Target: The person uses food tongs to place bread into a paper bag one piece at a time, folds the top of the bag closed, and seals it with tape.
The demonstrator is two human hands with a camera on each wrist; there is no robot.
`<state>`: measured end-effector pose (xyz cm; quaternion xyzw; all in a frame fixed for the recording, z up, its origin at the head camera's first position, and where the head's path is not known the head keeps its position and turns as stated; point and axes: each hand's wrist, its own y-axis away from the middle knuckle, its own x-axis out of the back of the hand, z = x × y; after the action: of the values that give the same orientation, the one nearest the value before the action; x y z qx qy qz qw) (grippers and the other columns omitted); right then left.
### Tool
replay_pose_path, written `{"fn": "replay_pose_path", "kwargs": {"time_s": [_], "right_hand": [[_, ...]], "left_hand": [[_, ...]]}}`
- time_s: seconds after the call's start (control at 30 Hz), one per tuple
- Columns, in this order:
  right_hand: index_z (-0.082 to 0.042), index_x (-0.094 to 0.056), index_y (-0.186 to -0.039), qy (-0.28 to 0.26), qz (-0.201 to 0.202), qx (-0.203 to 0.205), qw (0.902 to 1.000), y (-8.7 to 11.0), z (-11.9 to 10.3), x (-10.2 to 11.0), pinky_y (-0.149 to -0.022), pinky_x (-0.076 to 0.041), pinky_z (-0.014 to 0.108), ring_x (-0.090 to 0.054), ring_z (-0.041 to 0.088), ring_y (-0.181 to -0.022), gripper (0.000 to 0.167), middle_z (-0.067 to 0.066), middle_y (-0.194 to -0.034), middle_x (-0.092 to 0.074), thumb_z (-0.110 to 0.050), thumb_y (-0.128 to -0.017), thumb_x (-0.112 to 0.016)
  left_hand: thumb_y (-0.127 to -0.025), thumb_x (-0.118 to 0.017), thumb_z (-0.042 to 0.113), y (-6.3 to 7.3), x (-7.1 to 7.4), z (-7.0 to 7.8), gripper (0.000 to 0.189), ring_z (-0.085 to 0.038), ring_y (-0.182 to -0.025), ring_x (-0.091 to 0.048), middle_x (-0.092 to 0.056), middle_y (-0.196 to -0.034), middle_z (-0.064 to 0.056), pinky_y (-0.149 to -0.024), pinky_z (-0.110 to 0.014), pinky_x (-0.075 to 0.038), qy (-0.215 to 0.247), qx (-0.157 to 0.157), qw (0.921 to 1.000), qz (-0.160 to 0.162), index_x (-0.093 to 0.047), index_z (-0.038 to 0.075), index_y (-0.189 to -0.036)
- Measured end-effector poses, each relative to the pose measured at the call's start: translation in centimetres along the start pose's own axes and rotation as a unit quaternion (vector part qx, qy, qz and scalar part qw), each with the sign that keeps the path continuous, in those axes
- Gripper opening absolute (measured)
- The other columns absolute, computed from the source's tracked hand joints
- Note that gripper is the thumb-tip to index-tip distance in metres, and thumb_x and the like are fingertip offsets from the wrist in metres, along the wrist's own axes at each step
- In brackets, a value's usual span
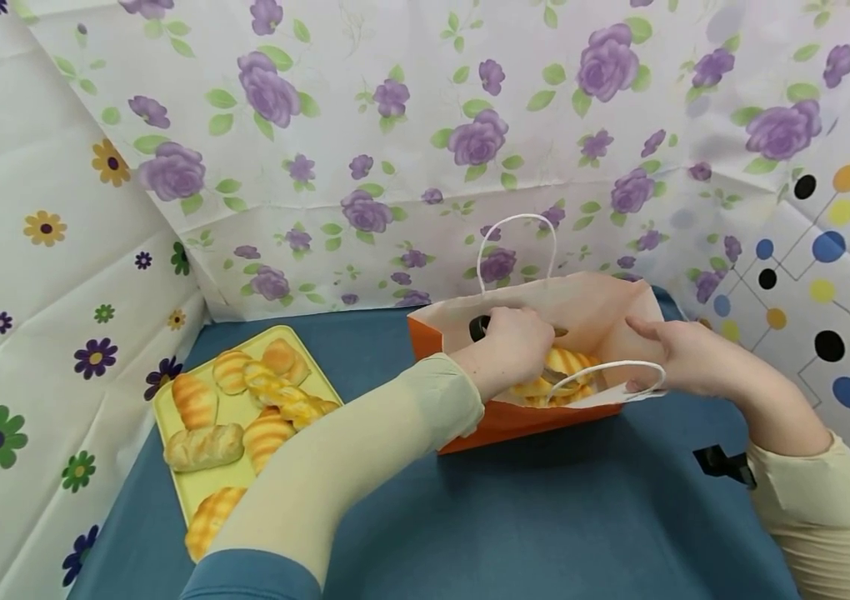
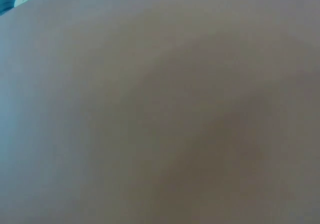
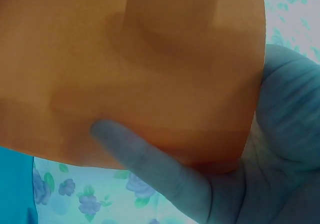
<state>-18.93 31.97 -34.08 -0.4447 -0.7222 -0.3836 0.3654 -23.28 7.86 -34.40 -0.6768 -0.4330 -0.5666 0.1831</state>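
Note:
An orange paper bag (image 1: 530,423) with a white inside and white handles stands on the table, its mouth open. My left hand (image 1: 518,346) reaches down into it and grips tongs (image 1: 479,327). Their black end sticks out beside the knuckles, and a grey metal part shows over striped toy bread (image 1: 571,362) in the bag. At the bag's right side my right hand (image 1: 695,354) holds the rim; in the right wrist view one extended digit (image 3: 150,156) lies against the orange outside. Blurred, close surfaces fill most of the left wrist view.
To the left a yellow tray (image 1: 170,417) carries several toy breads, among them a braided loaf (image 1: 286,396) and a plain roll (image 1: 203,447). My left sleeve (image 1: 342,475) covers part of its right side. A floral cloth (image 1: 365,167) hangs behind the blue table (image 1: 545,517).

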Motion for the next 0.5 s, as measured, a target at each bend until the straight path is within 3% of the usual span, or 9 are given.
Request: {"fn": "replay_pose_path", "kwargs": {"time_s": [0.2, 0.33, 0.5], "right_hand": [[0.011, -0.026, -0.164, 0.009, 0.007, -0.012, 0.9999, -0.2, 0.0, 0.3, -0.07, -0.055, 0.041, -0.068, 0.015, -0.075, 0.116, 0.007, -0.094, -0.069, -0.045, -0.087, -0.09], [0.014, -0.025, -0.163, 0.018, 0.012, -0.017, 0.9996, -0.3, 0.2, 0.4, -0.072, -0.056, 0.043, -0.069, 0.018, -0.081, 0.115, 0.013, -0.103, -0.072, -0.045, -0.087, -0.09], [0.018, -0.025, -0.16, 0.026, 0.014, -0.016, 0.9994, -0.2, 0.2, 0.3, -0.079, -0.058, 0.05, -0.071, 0.036, -0.1, 0.113, 0.031, -0.122, -0.069, -0.042, -0.088, -0.089]], "left_hand": [[-0.108, -0.059, 0.032, 0.2, 0.0, -0.1, 0.026, -0.017, -0.096, -0.066, -0.067, -0.116, 0.001, -0.087, -0.045, -0.058, 0.003, 0.001, 1.0, 0.001, -0.072, 0.026, -0.13], [-0.108, -0.06, 0.032, 0.7, 0.1, -0.6, 0.025, -0.018, -0.091, -0.066, -0.067, -0.114, -0.001, -0.08, -0.044, -0.058, 0.017, -0.009, 0.9997, 0.013, -0.074, 0.025, -0.127], [-0.105, -0.067, 0.038, 2.1, 0.3, -1.8, 0.027, -0.019, -0.089, -0.065, -0.065, -0.118, -0.005, -0.072, -0.038, -0.057, 0.043, -0.019, 0.9984, 0.032, -0.072, 0.022, -0.125]]}}
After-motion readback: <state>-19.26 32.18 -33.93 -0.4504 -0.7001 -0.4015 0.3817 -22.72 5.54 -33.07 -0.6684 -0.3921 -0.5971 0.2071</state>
